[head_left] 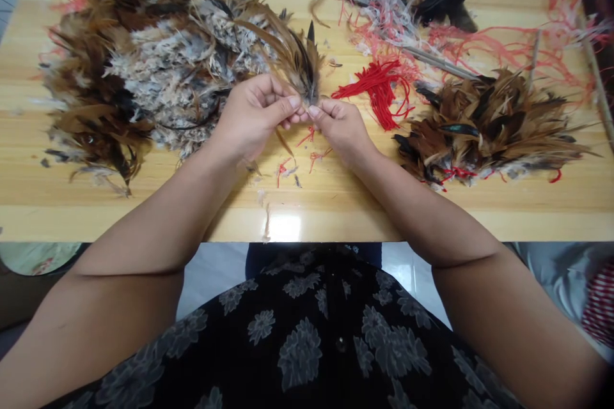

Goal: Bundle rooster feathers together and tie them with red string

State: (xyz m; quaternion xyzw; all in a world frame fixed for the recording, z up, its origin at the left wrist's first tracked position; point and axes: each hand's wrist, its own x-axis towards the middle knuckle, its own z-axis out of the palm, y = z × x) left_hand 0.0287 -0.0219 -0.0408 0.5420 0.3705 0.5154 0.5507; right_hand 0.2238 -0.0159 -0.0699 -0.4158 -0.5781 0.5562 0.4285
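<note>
Both left hand (256, 112) and right hand (343, 131) now pinch a feather bunch (306, 70) low down, red thread (377, 91) just right!

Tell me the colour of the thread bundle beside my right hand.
The thread bundle is bright red; it shows best in the head view.

– Specify colours.
– Held feathers (307, 67): brown and black. Left feather pile (84, 70): brown, with grey-white down (163, 73).
– Thread bundle (377, 86)?
– Solid red.
– Shirt (330, 345) and bench (57, 220)?
– Shirt: black, grey floral pattern. Bench: pale yellow, wood-grained.
</note>
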